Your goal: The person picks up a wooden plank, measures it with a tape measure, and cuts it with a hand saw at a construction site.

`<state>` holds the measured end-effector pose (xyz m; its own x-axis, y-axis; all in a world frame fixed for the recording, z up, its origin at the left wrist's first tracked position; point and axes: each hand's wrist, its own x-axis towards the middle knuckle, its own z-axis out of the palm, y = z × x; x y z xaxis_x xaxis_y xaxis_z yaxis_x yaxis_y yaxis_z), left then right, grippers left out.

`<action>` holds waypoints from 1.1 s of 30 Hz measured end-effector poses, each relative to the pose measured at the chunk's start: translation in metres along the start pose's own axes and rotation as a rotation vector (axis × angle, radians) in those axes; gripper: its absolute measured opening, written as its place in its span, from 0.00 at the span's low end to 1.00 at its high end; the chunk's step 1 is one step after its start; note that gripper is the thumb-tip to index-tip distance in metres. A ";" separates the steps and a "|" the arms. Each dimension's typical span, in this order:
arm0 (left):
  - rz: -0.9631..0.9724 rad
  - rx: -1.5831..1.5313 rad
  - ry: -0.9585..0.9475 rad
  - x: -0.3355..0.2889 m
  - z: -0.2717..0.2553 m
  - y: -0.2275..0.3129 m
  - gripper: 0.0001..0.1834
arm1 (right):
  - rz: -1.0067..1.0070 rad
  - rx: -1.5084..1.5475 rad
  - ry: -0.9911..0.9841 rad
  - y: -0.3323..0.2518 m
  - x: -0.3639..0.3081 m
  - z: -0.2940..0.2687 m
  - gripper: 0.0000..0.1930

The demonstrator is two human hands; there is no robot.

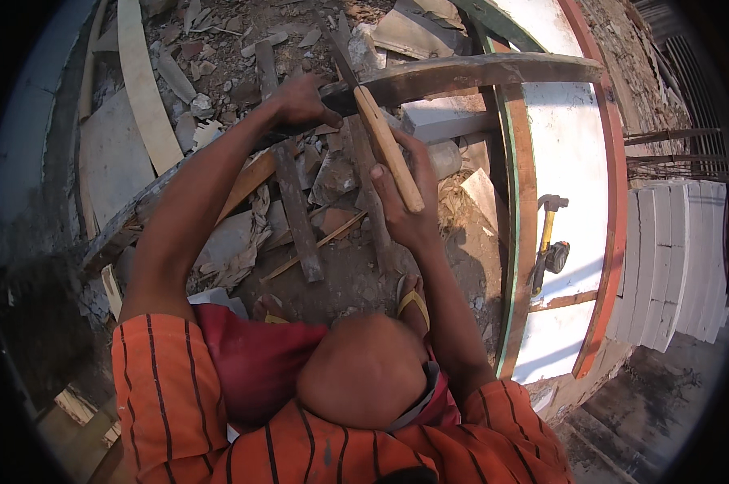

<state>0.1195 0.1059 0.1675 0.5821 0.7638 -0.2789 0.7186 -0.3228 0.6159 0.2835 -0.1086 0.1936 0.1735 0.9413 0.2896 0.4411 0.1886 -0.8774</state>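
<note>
Beam (pixel 477 71), lying at 12 o'clock, may shift and let the blade (pixel 343 60) skid into the left hand (pixel 302 101), because that hand grips the beam close beside the blade while the right hand (pixel 414 216) holds the blade's wooden handle (pixel 390 153).

Left hand (pixel 302 103) and forearm each cover a stretch of the beam (pixel 461 74); some fingers out of sight. Right hand's (pixel 409 202) fingers partly behind the handle (pixel 389 149). Blade (pixel 342 58) tip hard to make out against dark rubble (pixel 256 68). Jar (pixel 445 159) partly hidden by right hand. Both feet (pixel 414 292) half lost behind legs. Shirt (pixel 247 461) cut by lower edge, white panel (pixel 562 145) by upper. Tape measure (pixel 556 256) markings too small.
</note>
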 end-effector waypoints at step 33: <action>0.021 0.195 0.355 -0.002 -0.058 -0.011 0.31 | 0.068 -0.132 -0.042 -0.038 -0.140 -0.090 0.29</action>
<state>0.0888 0.1407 0.2045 0.4540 0.8907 0.0251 0.7867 -0.4139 0.4580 0.3220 -0.2731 0.2203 0.1710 0.9622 0.2121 0.5421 0.0878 -0.8357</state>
